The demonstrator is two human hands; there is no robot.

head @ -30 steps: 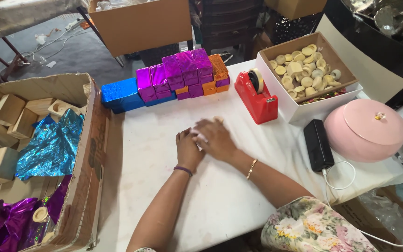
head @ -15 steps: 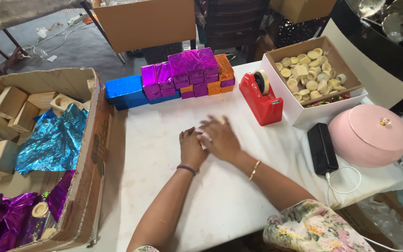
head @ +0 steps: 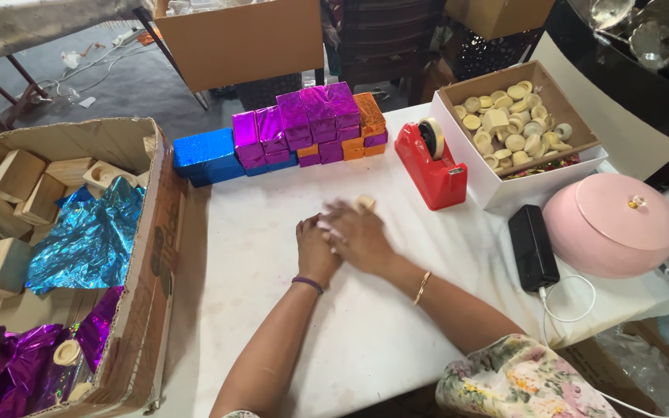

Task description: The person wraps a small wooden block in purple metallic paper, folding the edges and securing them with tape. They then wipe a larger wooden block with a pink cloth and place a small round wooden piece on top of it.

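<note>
My two hands rest together on the white table (head: 234,255) near its middle. My left hand (head: 313,249), with a purple band at the wrist, lies partly under my right hand (head: 359,234), which wears a gold bracelet. The fingers are blurred by motion. A small cream round piece (head: 365,203) shows at my right fingertips and seems pinched there. What my left fingers hold is hidden. Behind the hands stands a row of foil-wrapped blocks: blue (head: 206,155), purple (head: 303,124) and orange (head: 369,116).
A red tape dispenser (head: 431,166) stands right of the hands. Beyond it is a white box (head: 551,174) of cream round pieces, a pink lidded bowl (head: 612,224) and a black power bank (head: 532,248). At left, a cardboard box (head: 149,263) holds wooden blocks, blue foil (head: 90,240) and purple foil (head: 17,371).
The hands stay together at the same spot; the fingers have shifted and the cream round piece now shows at my right fingertips. The view has tilted slightly.
</note>
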